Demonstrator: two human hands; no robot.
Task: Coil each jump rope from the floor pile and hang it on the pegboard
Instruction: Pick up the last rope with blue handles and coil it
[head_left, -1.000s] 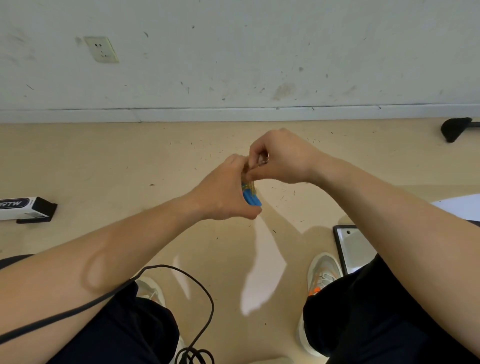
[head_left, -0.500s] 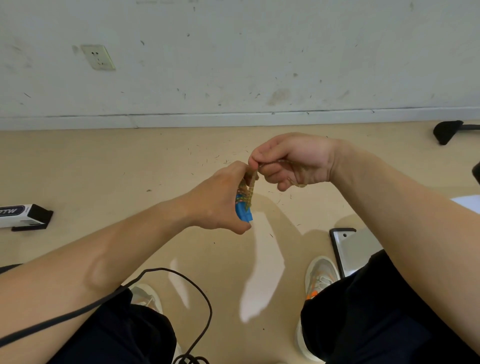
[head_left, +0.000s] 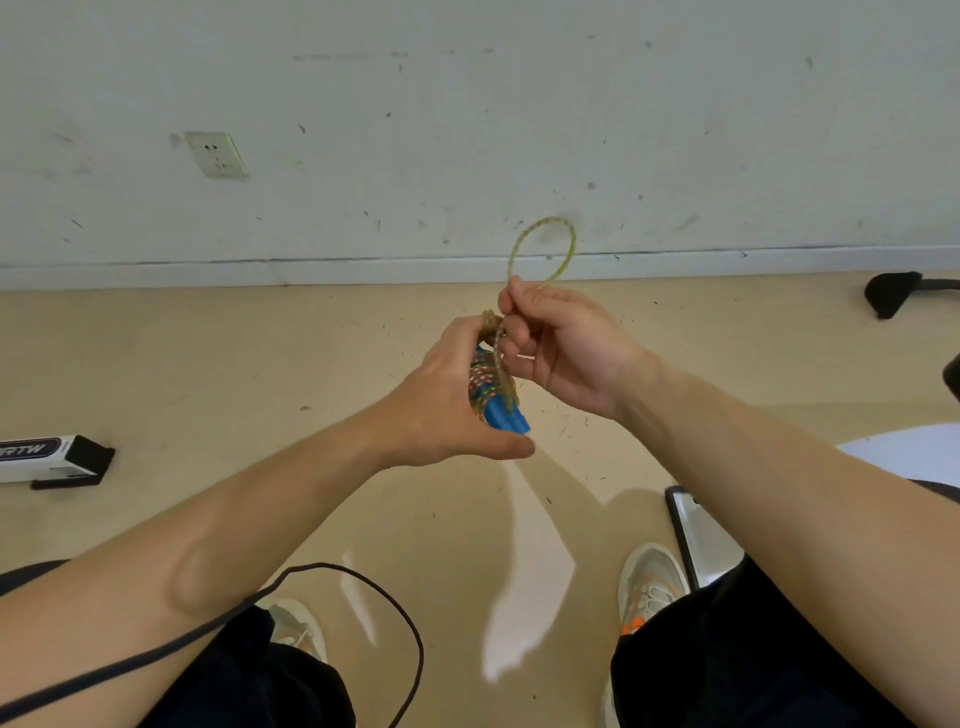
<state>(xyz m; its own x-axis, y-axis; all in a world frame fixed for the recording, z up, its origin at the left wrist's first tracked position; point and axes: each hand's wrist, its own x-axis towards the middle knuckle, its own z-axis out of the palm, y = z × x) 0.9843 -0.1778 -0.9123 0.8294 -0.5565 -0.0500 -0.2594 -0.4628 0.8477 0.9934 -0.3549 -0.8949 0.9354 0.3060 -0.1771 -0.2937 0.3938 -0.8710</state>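
Legs: black trousers (head_left: 753, 665) and pale sneakers with orange accents (head_left: 649, 582) sit at the bottom edge, feet planted on the floor.
Cable: a thin black cable (head_left: 363, 574) arcs across the left knee.
Arms: both bare forearms reach forward and meet in the middle, above the floor.
Left hand: the left hand (head_left: 447, 405) is turned back-up, with fingers and thumb curled round the wound bundle, gripping it upright.
Rope: the yellow-green speckled braided jump rope (head_left: 488, 384) is wrapped tightly round its two blue plastic handles (head_left: 506, 418), whose ends stick out below the left thumb.
Right hand: the right hand (head_left: 561, 348), just beside the left, pinches a free strand between thumb and forefinger; its other fingers are curled in.
Loop: a round loop of rope (head_left: 573, 244) stands above the right hand.
Floor: the beige floor (head_left: 208, 364) carries a dark-framed glossy panel (head_left: 698, 540) by the right foot, a white-and-black box (head_left: 52, 457) at left and a black object (head_left: 891, 293) far right.
Wall: the scuffed white wall (head_left: 467, 130) bears a white socket (head_left: 215, 154).
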